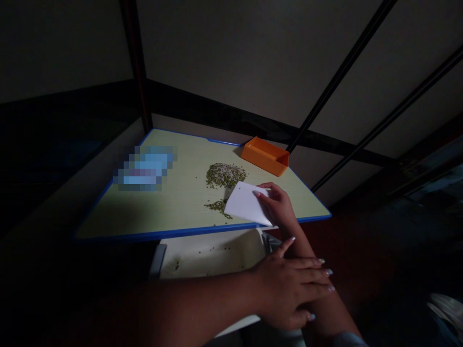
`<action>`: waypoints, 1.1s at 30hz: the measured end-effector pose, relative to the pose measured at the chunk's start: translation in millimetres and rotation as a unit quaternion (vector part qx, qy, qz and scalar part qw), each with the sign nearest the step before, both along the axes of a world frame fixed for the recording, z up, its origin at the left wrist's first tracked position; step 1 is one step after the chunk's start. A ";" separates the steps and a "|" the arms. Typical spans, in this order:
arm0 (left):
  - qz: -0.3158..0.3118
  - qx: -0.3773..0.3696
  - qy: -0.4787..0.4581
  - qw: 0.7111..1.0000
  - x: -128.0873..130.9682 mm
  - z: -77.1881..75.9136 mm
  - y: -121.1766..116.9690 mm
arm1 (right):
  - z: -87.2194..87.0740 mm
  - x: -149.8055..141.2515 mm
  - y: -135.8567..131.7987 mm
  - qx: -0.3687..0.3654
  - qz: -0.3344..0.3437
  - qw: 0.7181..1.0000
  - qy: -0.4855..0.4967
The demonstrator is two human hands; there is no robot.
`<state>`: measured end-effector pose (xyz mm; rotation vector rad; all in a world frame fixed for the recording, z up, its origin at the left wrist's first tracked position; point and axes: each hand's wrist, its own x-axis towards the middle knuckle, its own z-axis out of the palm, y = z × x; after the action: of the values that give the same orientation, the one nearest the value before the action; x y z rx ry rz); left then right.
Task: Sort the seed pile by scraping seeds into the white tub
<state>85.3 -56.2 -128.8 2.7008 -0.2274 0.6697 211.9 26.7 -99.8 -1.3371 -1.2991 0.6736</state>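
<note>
My right grip (277,207) is clamped on one white card (246,203), tilted on the surface (173,207), just beside one large bean pile (226,175) and one small bean pile (217,206). One orange tray (265,155) sits upper right. My left grip (289,289) is open, lying across my right forearm (304,246).

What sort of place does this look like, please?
Probably a classroom or study room: a school-style desk with blue edging, a pale shelf beneath it, and plain panelled walls.
</note>
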 end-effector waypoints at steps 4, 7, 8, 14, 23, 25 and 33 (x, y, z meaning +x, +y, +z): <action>0.015 0.000 -0.006 1.000 -3.4 4.1 -1.6 | 1.3 -1.9 1.0 0.000 -0.002 1.000 -0.012; 0.011 -0.003 -0.009 1.000 -3.8 4.5 -2.4 | -0.7 -1.0 2.0 0.006 0.000 1.000 -0.012; 0.011 -0.004 -0.008 1.000 -3.6 4.5 -2.5 | -1.4 -0.6 2.3 0.007 0.000 1.000 -0.009; 0.012 -0.003 -0.005 1.000 -4.1 6.9 -2.1 | -2.2 -0.6 3.2 0.015 0.009 1.000 -0.013; 0.012 -0.006 -0.005 1.000 -4.8 9.2 -1.6 | 1.6 -3.4 0.9 0.014 0.008 0.999 -0.028; 0.014 -0.001 -0.007 1.000 -4.6 9.6 -1.7 | 1.2 -3.9 1.8 0.015 0.003 0.999 -0.034; 0.017 0.005 -0.001 1.000 -4.4 9.5 -1.7 | -0.8 -4.6 6.0 0.021 -0.001 0.997 -0.069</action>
<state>80.9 -57.8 -119.3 2.7197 -0.1867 0.6816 207.3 32.8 -100.7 -1.3703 -1.4154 0.5578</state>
